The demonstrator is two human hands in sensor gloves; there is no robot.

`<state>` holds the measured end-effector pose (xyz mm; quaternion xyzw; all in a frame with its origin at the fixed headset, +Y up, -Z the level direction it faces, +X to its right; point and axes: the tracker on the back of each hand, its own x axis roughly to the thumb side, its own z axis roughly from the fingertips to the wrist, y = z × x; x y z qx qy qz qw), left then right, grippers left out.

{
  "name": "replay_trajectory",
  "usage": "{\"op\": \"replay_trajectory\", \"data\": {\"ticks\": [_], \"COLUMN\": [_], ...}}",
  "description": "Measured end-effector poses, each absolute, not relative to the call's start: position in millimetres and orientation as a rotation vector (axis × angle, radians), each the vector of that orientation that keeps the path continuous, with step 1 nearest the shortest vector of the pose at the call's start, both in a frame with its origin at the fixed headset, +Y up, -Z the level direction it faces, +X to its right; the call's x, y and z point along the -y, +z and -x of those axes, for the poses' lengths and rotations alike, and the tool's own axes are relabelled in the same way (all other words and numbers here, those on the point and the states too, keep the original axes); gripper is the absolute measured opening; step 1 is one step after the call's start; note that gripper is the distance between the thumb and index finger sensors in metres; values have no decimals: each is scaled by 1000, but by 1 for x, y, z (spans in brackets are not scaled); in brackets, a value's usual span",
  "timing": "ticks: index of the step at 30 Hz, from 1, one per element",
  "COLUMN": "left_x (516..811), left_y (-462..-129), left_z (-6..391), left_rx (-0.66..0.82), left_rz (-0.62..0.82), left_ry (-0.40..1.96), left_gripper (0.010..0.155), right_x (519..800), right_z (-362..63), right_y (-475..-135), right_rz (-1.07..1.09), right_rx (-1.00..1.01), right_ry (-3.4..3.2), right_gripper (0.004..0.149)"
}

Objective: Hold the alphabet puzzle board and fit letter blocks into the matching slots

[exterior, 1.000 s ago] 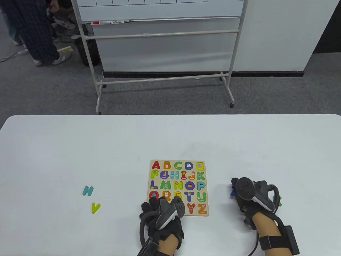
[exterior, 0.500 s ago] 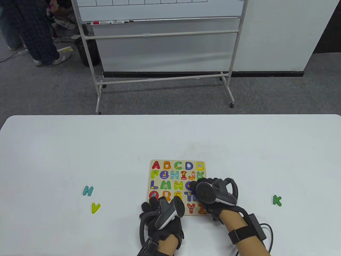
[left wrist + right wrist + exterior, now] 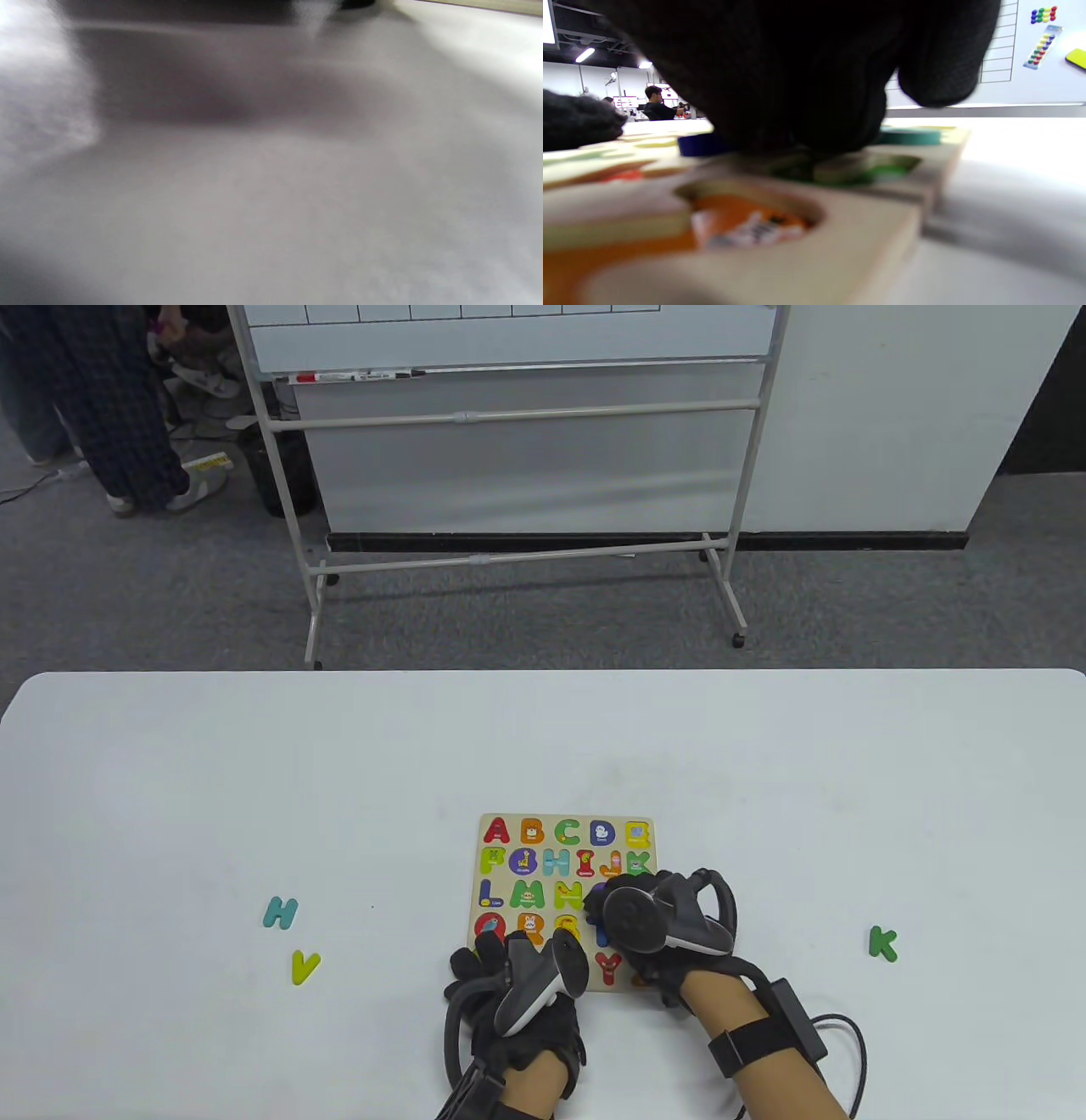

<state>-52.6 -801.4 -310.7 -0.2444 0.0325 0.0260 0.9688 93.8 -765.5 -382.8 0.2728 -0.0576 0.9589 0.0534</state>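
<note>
1. The puzzle board (image 3: 567,848) lies flat on the white counter (image 3: 543,746), near its front edge. The left hand (image 3: 517,993) rests on the board's near left corner; keep that pressure on so the board cannot slide.
2. The right hand (image 3: 657,929) is low over the board's right half, around the third and fourth rows. In the right wrist view a blue block (image 3: 701,145) sits just under the gloved fingers (image 3: 797,84), at the board's surface. It looks like the piece being seated, though I cannot tell whether the fingers pinch it or press on it.
3. To seat it well, square the block to its slot's outline first, then press straight down with flat fingertips. Tilting it would likely jam an edge on the rim.
4. The left fingers' pose is unclear: the tracker hides them from above and the left wrist view is a blur.
5. Three loose letters wait on the counter: a teal H (image 3: 281,913) and a yellow V (image 3: 305,966) well to the left, and a green K (image 3: 882,942) to the right.
</note>
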Motion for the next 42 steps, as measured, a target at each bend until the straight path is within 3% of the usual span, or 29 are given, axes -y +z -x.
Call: {"op": "replay_trajectory", "data": {"ticks": [11,15,19,23,28,35,38,42], "left_x": [801,801,801,801,801,801,801,801], "left_y": [-310,-311,-311,-311,-311,-310,-310,-310], "left_z": [53,53,53,53,53,53,53,53], "left_rx": [-67,-67,-67,-66,-66,-65,-65,-65], "left_rz": [496,497,499,498,499,500,501,500], "left_ry": [53,54,55,54,53,52,52,54], "left_gripper": [81,81,81,81,81,81,81,81], "right_x": [764,762,749,728,717,734,743,752], "right_z": [-93,-97,-110,-146,-220,-314,-337,-352], "right_y": [-383,-382,-379,-382,-384,-372,-365,-357], "right_rz": [-850,-827,-758,-591,-245,233,344,378], "right_rx": [208,114,158,228,118,-154,-302,-349], "right_ry": [2913,2911,2855,2865,2960,2955,2920,2954], "right_gripper": [37,41,49,55,63,66,68,68]}}
